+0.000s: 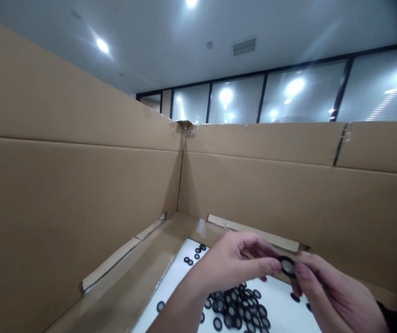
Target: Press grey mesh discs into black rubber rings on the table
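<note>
pile (235, 309): 1, its overlapping discs too crowded to count | loose discs (197, 256): 5 beyond-left of pile, 1 left, 2 right | raised disc (287, 266): 1, above-right | white sheet (283, 307): 1, under pile | cardboard strips (253, 234): 2

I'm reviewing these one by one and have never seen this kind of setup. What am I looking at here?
There is no robot: these are a person's bare hands, seen by a camera worn on the head, facing forward and down. This one picture is the only view. The left hand and right hand together hold a dark-rimmed disc with a pale centre, gripped at opposite edges. Below them, a white sheet bears a heap of similar discs, partly hidden by the left arm, plus scattered ones. Tall cardboard walls stand around it.
</note>
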